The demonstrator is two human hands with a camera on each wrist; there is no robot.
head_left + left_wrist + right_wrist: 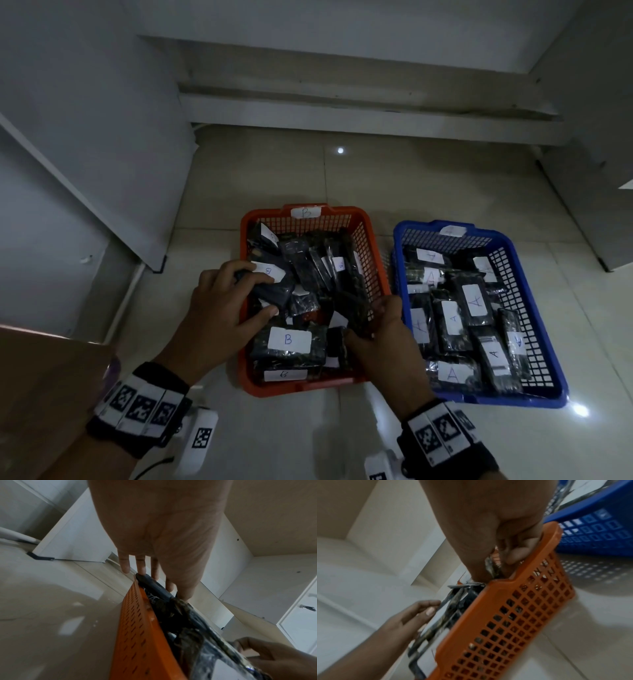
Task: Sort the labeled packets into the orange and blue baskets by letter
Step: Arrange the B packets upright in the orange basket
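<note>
The left hand (219, 308) grips a dark B-labelled packet (274, 284) over the orange basket (368, 240), fingers curled round its far end. The right hand (383, 339) pinches another dark packet (352, 311) whose label is hidden. A-labelled packets fill the blue basket (534, 308) just beside, on the floor (394, 178).
</note>
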